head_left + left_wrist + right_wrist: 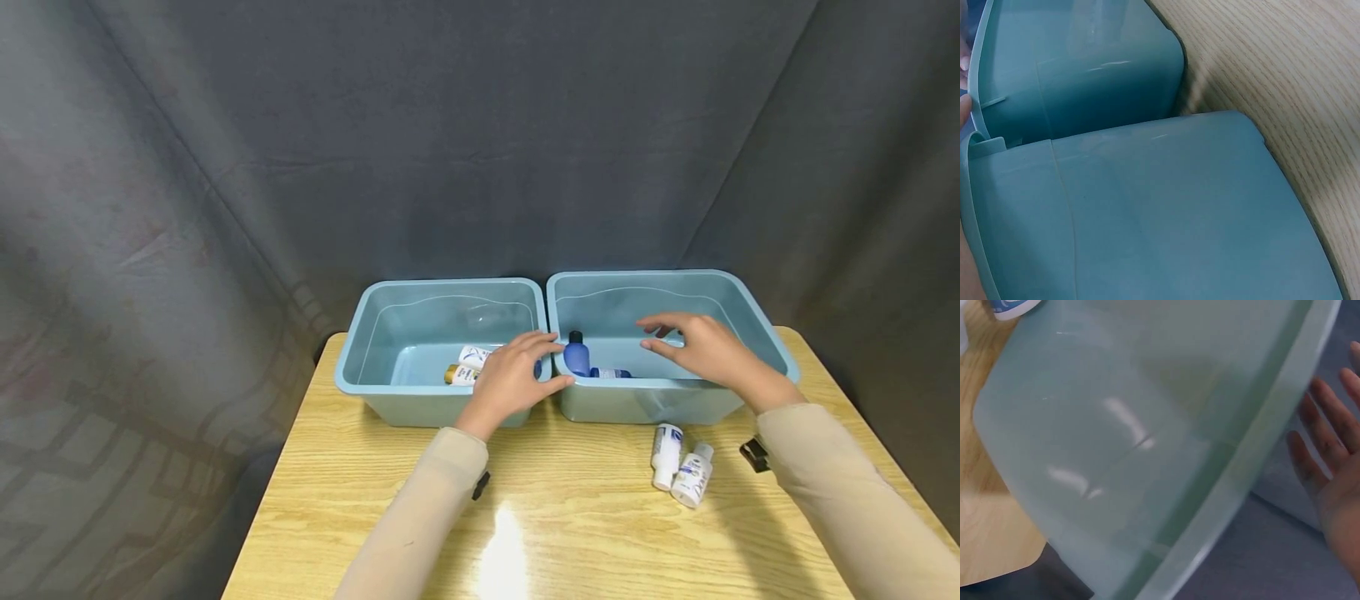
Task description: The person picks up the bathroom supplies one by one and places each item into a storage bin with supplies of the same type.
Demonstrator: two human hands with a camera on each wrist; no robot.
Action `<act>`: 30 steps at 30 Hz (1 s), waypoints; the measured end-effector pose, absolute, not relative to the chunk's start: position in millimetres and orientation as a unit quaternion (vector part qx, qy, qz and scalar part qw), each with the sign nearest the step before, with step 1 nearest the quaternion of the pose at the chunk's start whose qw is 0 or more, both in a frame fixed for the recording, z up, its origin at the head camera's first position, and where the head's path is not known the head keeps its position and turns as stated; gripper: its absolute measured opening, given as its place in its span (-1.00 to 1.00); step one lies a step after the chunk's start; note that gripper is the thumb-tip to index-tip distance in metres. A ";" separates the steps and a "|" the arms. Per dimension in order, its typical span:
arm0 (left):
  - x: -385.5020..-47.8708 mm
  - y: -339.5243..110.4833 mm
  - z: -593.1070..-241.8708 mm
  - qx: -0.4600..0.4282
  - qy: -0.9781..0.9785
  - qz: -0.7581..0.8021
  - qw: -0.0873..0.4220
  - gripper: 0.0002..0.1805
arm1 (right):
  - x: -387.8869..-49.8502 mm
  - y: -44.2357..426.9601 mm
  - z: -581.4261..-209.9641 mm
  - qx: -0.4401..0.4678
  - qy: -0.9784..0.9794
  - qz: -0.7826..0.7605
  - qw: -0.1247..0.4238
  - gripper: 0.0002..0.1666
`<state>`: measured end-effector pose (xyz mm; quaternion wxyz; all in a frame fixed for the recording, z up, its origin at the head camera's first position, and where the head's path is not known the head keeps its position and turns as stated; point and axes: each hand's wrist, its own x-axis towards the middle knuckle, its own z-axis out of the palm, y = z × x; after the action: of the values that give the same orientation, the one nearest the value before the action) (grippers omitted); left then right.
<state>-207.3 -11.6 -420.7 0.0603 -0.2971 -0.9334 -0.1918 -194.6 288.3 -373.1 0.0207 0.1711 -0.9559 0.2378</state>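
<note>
Two light-blue bins stand side by side, the left bin [420, 390] and the right bin [637, 383]. My left hand [513, 379] is over the left bin's inner front corner, its fingers reaching the adjoining rims. Partly hidden below it lie a white bottle [474, 357] and a gold-capped bottle [461, 375]. In the right bin a blue bottle [576, 357] with a black cap leans at the left end, beside another blue bottle [611, 373] lying down. My right hand [705, 346], fingers spread and holding nothing, hovers over the right bin; the right wrist view shows the hand [1335, 444] beyond the rim.
Two white bottles, one [667, 456] beside the other [692, 476], lie on the wooden table [570, 517] in front of the right bin. A small black object [754, 455] is near the right sleeve, another [481, 486] by the left sleeve. A dark curtain [480, 150] hangs behind the bins.
</note>
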 end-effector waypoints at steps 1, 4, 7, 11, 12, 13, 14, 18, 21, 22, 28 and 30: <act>-207.4 -11.9 -420.7 -0.297 -0.933 -0.192 0.061 -0.36 | -193.4 287.9 -372.0 0.171 -0.956 0.236 0.022 -0.51; -207.4 -12.4 -420.5 -0.298 -0.933 -0.193 0.061 -0.36 | -189.0 286.2 -369.7 0.173 -0.957 0.230 0.027 -0.49; -206.8 -12.7 -419.9 -0.296 -0.934 -0.193 0.059 -0.36 | -183.0 284.5 -369.1 0.180 -0.958 0.221 0.044 -0.51; -206.2 -11.9 -419.8 -0.294 -0.935 -0.190 0.057 -0.37 | -173.4 283.5 -368.5 0.187 -0.954 0.213 0.093 -0.54; -206.2 -11.6 -419.9 -0.295 -0.935 -0.189 0.056 -0.37 | -170.6 283.6 -368.1 0.188 -0.953 0.213 0.106 -0.54; -206.2 -11.3 -420.0 -0.295 -0.935 -0.188 0.056 -0.37 | -167.9 283.9 -367.7 0.188 -0.951 0.215 0.120 -0.55; -206.4 -11.0 -420.2 -0.295 -0.935 -0.189 0.055 -0.36 | -165.3 284.3 -367.3 0.188 -0.950 0.214 0.131 -0.55; -207.0 -10.3 -420.7 -0.297 -0.934 -0.192 0.055 -0.36 | -156.0 287.5 -366.1 0.190 -0.944 0.214 0.163 -0.54; -207.4 -10.1 -420.8 -0.297 -0.934 -0.191 0.056 -0.36 | -150.8 290.3 -366.1 0.192 -0.943 0.212 0.173 -0.54; -207.3 -10.1 -420.7 -0.296 -0.934 -0.190 0.057 -0.36 | -149.1 291.2 -366.1 0.192 -0.942 0.213 0.176 -0.54; -207.2 -10.2 -420.9 -0.297 -0.934 -0.191 0.057 -0.36 | -137.8 296.9 -369.7 0.196 -0.935 0.217 0.203 -0.53; -207.0 -10.2 -421.0 -0.297 -0.934 -0.192 0.057 -0.36 | -133.5 299.6 -372.7 0.199 -0.930 0.219 0.218 -0.51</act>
<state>-207.0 -10.2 -421.0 0.0574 -0.2973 -0.9336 -0.1918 -133.5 299.6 -372.7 0.2180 0.1992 -0.9300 0.2189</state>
